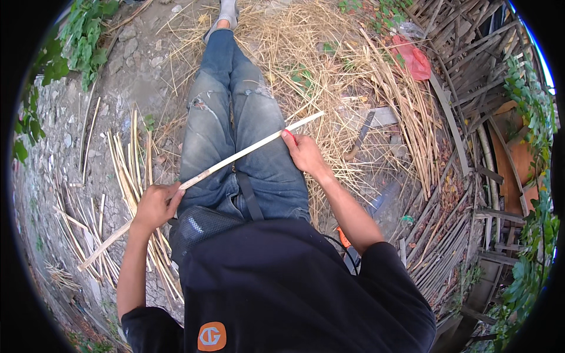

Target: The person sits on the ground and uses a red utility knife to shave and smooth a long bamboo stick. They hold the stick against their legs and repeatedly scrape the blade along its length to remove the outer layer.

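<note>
A long pale strip, apparently split bamboo [235, 156], slants across my thighs from lower left to upper right. My left hand [156, 207] grips it beside my left hip, and its lower end runs on past that hand toward the ground. Near the strip's upper end my right hand [305, 154] is closed on it above my other thigh. Something red [288, 136] shows at the right thumb and fingertips; I cannot tell what it is. The far tip of the strip sticks out beyond this hand over the straw.
Pale strips [125, 170] lie in a bundle to my left. Straw-like shavings [318, 70] cover the ground ahead and right, with a dark curved tool [360, 134] among them. Farther right are long sticks [412, 117], a red plastic bag [414, 57], a clear bottle [385, 197] and piled wood [471, 59].
</note>
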The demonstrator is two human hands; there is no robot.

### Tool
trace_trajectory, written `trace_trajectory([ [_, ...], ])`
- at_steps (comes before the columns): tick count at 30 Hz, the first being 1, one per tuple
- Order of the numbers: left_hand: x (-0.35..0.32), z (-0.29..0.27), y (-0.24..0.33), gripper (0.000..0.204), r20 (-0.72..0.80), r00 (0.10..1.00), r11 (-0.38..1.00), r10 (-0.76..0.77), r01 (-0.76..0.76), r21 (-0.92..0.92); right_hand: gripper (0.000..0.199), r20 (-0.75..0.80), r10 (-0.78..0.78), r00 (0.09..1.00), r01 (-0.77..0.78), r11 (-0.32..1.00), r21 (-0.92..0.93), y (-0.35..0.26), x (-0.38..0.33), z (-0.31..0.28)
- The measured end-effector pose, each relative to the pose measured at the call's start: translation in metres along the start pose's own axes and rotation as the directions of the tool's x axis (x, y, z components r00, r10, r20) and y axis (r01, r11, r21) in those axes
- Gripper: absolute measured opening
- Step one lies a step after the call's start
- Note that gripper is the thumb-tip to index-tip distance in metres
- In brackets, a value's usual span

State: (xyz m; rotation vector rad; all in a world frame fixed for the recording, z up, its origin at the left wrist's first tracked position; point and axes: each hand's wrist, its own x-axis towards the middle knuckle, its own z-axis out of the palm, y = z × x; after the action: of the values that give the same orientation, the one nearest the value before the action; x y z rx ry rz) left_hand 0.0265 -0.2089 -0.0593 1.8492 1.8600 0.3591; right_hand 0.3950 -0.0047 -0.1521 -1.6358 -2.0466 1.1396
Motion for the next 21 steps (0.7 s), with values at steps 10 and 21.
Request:
trace_trajectory([
  [10, -0.009, 0.01, -0.004, 0.027, -0.066, 0.993, 0.993, 0.099, -0.094, 0.077, 0.073, 0.007, 0.08, 0.997, -0.079, 0.987, -0.142, -0.004, -0.004, 0.004],
  [21, -0.049, -0.051, -0.032, 0.028, 0.013, 1.0, 0.984, 0.004, -0.006, 0.179, 0.085, -0.542, 0.495, 0.679, -0.445, 0.865, 0.232, 0.24, 0.05, -0.096],
])
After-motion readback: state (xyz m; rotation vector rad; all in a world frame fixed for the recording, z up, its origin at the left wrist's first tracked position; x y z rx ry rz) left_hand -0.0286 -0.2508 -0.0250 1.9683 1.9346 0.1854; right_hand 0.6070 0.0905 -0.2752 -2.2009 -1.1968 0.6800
